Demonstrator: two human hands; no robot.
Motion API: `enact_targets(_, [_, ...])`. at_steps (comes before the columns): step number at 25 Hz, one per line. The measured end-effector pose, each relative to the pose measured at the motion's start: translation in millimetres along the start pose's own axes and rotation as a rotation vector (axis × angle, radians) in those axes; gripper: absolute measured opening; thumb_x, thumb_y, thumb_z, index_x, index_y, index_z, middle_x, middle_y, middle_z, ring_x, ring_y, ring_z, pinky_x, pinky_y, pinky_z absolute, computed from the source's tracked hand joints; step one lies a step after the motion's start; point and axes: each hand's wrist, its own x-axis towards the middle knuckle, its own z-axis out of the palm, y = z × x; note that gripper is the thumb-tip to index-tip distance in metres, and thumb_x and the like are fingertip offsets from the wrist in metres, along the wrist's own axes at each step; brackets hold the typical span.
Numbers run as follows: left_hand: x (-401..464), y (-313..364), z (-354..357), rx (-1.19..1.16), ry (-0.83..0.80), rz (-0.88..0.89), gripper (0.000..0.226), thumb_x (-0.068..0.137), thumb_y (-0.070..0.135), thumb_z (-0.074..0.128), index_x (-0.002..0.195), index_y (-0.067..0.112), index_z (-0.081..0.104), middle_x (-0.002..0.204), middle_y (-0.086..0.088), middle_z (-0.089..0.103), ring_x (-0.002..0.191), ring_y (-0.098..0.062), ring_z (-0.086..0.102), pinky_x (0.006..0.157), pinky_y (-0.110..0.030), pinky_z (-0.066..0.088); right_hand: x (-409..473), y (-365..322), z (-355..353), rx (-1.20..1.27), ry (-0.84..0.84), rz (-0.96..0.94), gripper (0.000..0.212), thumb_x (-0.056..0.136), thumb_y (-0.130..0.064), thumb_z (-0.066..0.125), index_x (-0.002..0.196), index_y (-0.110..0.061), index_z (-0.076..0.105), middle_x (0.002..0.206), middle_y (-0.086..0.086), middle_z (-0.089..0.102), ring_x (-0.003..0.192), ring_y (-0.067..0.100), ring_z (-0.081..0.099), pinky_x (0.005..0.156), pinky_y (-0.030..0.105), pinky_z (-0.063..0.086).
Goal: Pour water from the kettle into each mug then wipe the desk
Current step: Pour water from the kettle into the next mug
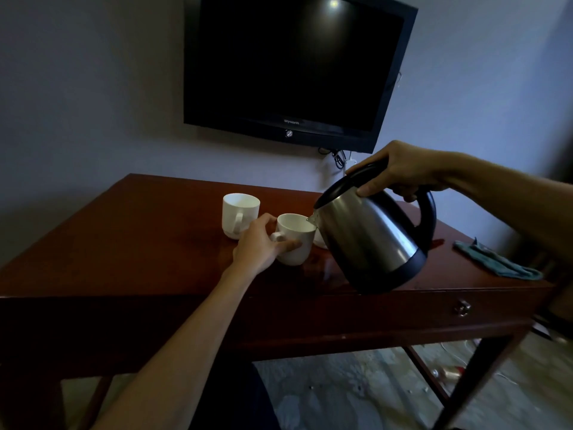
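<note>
A steel kettle (369,240) with a black lid and handle is tilted left, its spout over the rim of a white mug (294,240). My right hand (403,172) grips the kettle's handle, thumb on the lid. My left hand (263,243) holds that mug by its side and handle on the dark wooden desk (139,243). A second white mug (240,214) stands behind it to the left. A third white mug (319,242) is mostly hidden behind the kettle. A teal cloth (496,262) lies at the desk's right end.
A black television (294,66) hangs on the wall above the desk, with cables (339,158) below it. The desk has a front drawer with a metal knob (462,307). Small items lie on the floor under the right side.
</note>
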Motion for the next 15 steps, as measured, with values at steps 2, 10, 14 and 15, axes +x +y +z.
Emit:
enact_targets(2, [0.1,-1.6,0.1,0.001,0.007,0.009,0.066,0.075,0.045,0.086,0.128,0.019,0.057,0.113,0.005,0.061,0.110,-0.018,0.058,0.098,-0.046,0.050,0.6,0.5,0.9,-0.010,-0.005,-0.005,0.043,0.084,-0.014,0.078,0.126,-0.018,0.069,0.043,-0.003,0.044,0.036,0.010,0.035,0.037,0.022,0.039])
enact_targets(10, [-0.7,-1.3,2.1,-0.018,0.022,0.025,0.067,0.076,0.041,0.086,0.130,0.016,0.057,0.112,0.003,0.062,0.107,-0.017,0.058,0.094,-0.039,0.051,5.5,-4.3,-2.1,-0.027,-0.034,0.001,0.045,0.082,-0.015,0.080,0.126,-0.017,0.069,0.044,-0.002,0.041,0.037,0.011,0.032,0.037,0.022,0.037])
enact_targets(14, [-1.4,-0.9,2.1,-0.033,0.022,0.028,0.064,0.077,0.038,0.086,0.130,0.015,0.057,0.110,0.005,0.060,0.105,-0.016,0.057,0.088,-0.034,0.048,8.1,-5.0,-3.4,-0.041,-0.048,0.000,0.045,0.082,-0.015,0.080,0.126,-0.018,0.069,0.046,-0.001,0.042,0.039,0.012,0.033,0.038,0.023,0.037])
enact_targets(15, [-1.2,-0.8,1.9,-0.033,0.022,0.030,0.064,0.077,0.038,0.086,0.129,0.015,0.057,0.107,0.005,0.060,0.104,-0.017,0.059,0.089,-0.035,0.050,8.5,-5.3,-3.4,-0.044,-0.050,-0.003,0.044,0.083,-0.015,0.079,0.125,-0.017,0.070,0.046,-0.002,0.042,0.039,0.012,0.033,0.038,0.023,0.038])
